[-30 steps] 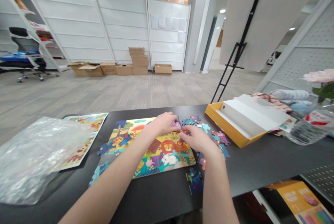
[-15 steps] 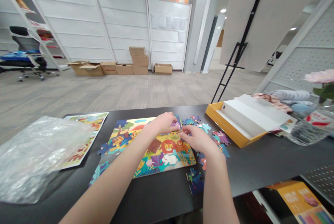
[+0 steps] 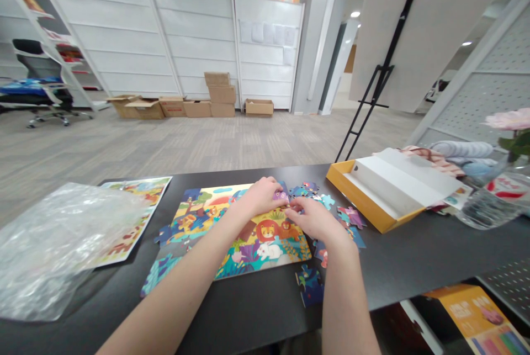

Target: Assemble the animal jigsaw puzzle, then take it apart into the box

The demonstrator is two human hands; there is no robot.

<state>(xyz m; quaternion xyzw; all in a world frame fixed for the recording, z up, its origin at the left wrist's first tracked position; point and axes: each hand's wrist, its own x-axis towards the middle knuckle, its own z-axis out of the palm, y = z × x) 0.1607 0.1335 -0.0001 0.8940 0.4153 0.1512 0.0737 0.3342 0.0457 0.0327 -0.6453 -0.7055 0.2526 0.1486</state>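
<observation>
Multicoloured puzzle (image 3: 268, 232) lies on the black table (image 3: 256, 311), left hand (image 3: 261, 196) and right hand (image 3: 312, 217) close together at its far-right corner, whether fingers clamp anything indeterminable; uneven pressure there could, in judgement, lift adjoining pieces.

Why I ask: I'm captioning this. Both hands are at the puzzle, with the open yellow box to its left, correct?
Not quite: the head view shows the open yellow box to the right of the puzzle. The rest stands.
</observation>
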